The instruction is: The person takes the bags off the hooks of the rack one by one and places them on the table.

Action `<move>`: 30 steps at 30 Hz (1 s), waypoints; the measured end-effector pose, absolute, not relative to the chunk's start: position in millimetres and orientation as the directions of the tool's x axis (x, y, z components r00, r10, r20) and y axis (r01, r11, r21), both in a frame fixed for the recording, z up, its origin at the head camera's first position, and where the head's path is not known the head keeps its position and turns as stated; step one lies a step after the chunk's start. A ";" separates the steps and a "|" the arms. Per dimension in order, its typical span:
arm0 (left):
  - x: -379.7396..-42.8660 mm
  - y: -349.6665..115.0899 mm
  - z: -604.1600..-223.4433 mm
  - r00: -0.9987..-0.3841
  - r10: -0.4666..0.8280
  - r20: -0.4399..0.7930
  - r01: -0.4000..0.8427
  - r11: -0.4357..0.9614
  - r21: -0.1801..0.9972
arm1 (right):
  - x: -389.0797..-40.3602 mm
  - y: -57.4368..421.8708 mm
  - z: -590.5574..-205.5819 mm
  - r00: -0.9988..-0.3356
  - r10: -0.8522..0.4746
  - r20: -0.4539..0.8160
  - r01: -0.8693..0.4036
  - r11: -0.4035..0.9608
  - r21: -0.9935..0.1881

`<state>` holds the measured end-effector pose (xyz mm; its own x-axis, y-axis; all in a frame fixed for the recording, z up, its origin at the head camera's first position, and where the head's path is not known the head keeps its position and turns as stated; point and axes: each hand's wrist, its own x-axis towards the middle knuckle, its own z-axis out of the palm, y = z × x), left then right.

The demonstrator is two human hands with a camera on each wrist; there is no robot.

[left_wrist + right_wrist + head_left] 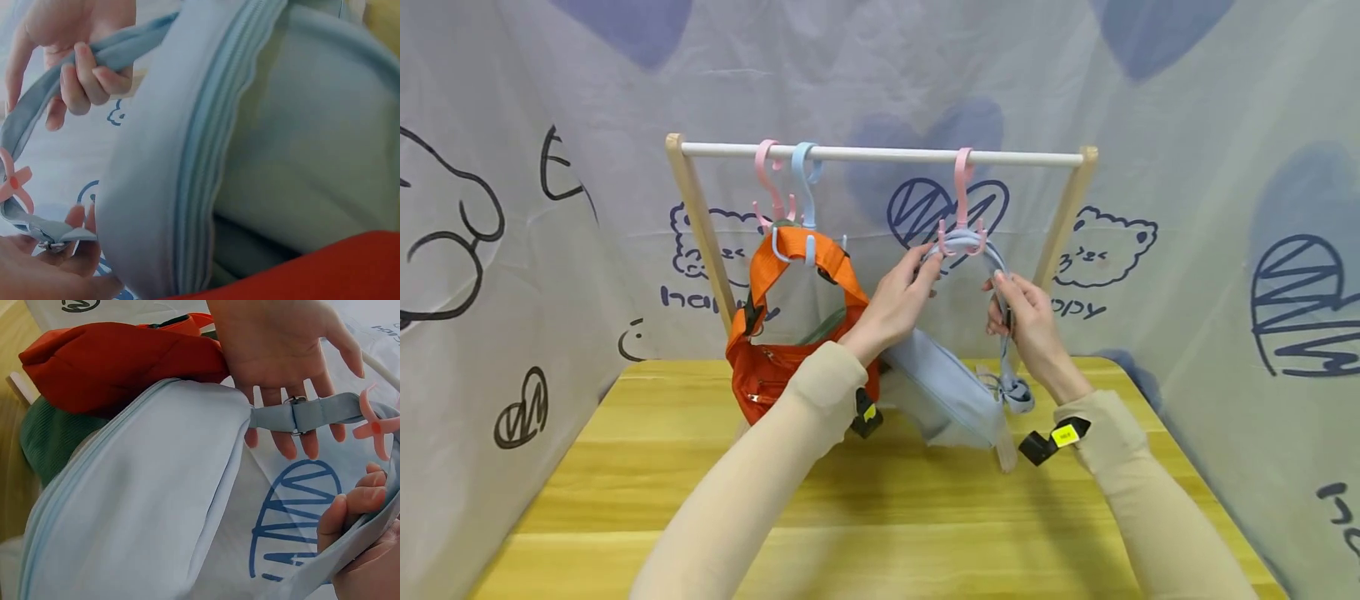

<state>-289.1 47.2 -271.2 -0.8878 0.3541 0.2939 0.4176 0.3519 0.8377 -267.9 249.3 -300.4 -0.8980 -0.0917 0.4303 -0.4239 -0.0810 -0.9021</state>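
Note:
A light blue waist bag (951, 387) hangs by its strap (992, 250) from the prongs of a pink hook (962, 192) on the rack's bar. My left hand (897, 296) is at the strap just left of the prongs; in the right wrist view its fingers (287, 434) are straight and lie behind the strap by a metal buckle (297, 415). With curled fingers my right hand (1028, 321) grips the strap to the right of the hook. The bag's zipper (206, 150) shows in the left wrist view.
A white bar (880, 154) on wooden posts stands on the wooden table (865, 533). Left of the blue bag, an orange waist bag (767, 367) hangs from a light blue hook (805, 183). Another pink hook (765, 179) is beside it, and a green bag (56, 437) hangs behind.

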 end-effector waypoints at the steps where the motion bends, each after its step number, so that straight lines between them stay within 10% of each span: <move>1: -288.9 47.9 -270.1 -0.885 0.363 0.290 0.416 0.341 0.843 | -268.4 249.5 -298.6 -0.898 -0.078 0.434 -0.430 -0.066 -0.901; 30: -298.6 53.5 -230.6 -0.893 0.449 -0.015 0.016 0.065 0.998 | -288.0 242.4 -257.4 -0.959 -0.190 0.211 -0.180 -0.170 -0.969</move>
